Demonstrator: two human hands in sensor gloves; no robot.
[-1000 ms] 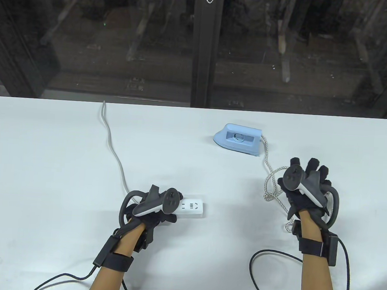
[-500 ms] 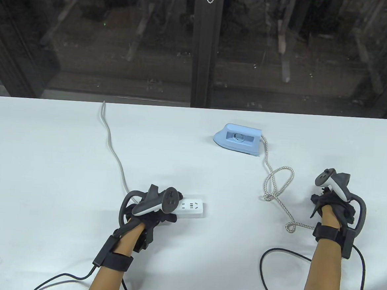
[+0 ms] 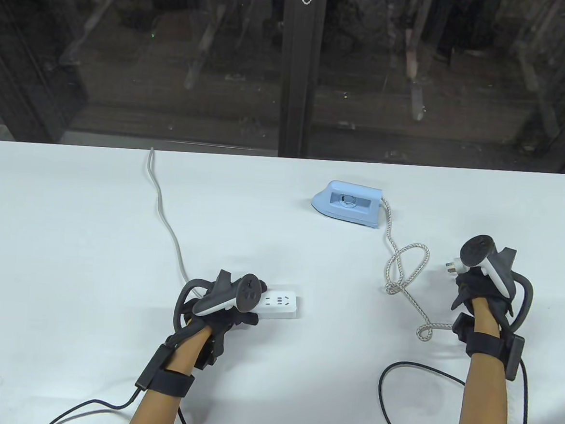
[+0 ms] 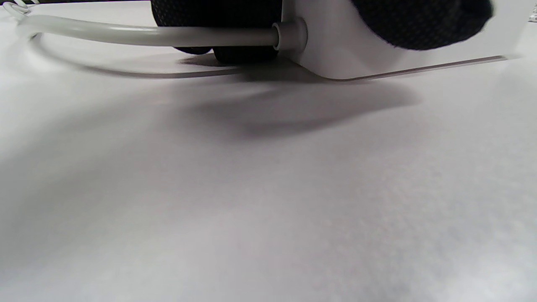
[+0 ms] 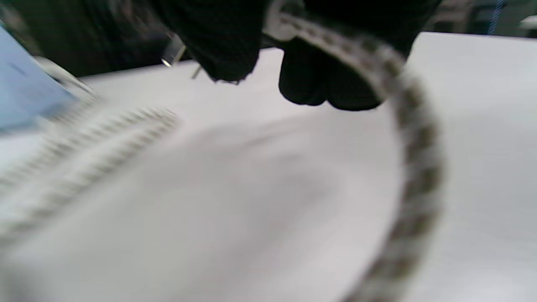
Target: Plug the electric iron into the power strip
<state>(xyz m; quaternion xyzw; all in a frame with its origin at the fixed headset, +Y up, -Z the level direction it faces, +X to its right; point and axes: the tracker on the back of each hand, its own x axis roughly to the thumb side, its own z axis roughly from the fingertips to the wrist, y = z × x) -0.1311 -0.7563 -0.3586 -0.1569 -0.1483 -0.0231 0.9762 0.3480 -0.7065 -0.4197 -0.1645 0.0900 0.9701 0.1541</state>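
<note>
Iron (image 3: 347, 203) sits flat on the table (image 3: 69, 216), well beyond your right hand (image 3: 484, 291) and inward of it. Judge it the heaviest item, rigid and stable; leave it where it lies, since the cord has slack enough.

Strip (image 3: 280, 306): lies under your left hand (image 3: 221, 314), whose fingers press its near end to the table; the left wrist view shows gloved fingers (image 4: 419, 21) over the white housing. Its sockets face up just inward of that hand. Judge it light and smooth, likely to skid when pushed, so keep pressing down on it.

Cord (image 3: 406, 274): a braided line running from the iron's rear, looped on the table just inward of your right hand, then rising into that hand. Soft and limp; it will likely trail and may drag the loop along.

Plug (image 3: 450, 268): held in your closed right hand, prongs pointing inward, clear of the table. Small, hard, probably light. Grip the body, never the cord or prongs, and turn the prongs downward before meeting the socket.
</note>
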